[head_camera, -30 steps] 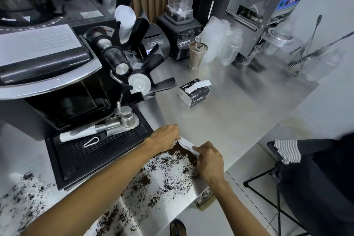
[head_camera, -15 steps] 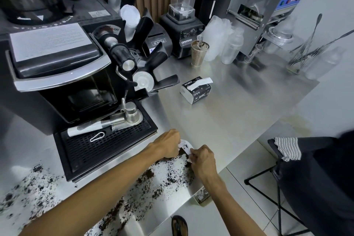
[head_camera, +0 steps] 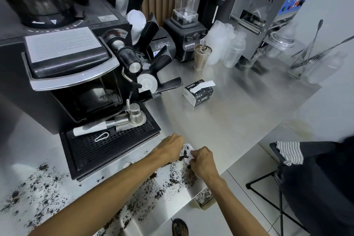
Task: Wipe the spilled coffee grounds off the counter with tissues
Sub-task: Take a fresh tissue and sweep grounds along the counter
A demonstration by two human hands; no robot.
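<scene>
Coffee grounds (head_camera: pixel 168 184): scattered across the steel counter (head_camera: pixel 239 120), thickest under and left of the forearms, with a second patch at far left in front of the espresso machine's drip tray (head_camera: pixel 107 145).
Tissue (head_camera: pixel 186 154): bunched between both hands just above the counter, dark grounds already caught in its folds.
Left hand (head_camera: pixel 170 148): fingers curled shut, pinching the tissue's left side.
Right hand (head_camera: pixel 203 160): fingers closed, pinching the right side, folding it inward by the look of it.
Progress: early, I'd judge. One tissue loaded; most of the spill is not yet wiped.
Spare tissues: pack (head_camera: pixel 198 93) sits farther back on bare counter, one sheet poking out, within easy reach.
Edges: counter's front edge runs just right of the right hand; careless strokes would push grounds over. A small container (head_camera: pixel 204 197) shows below that edge; contents unclear.
Room: drip tray blocks the left; open steel lies behind and right of the hands.
</scene>
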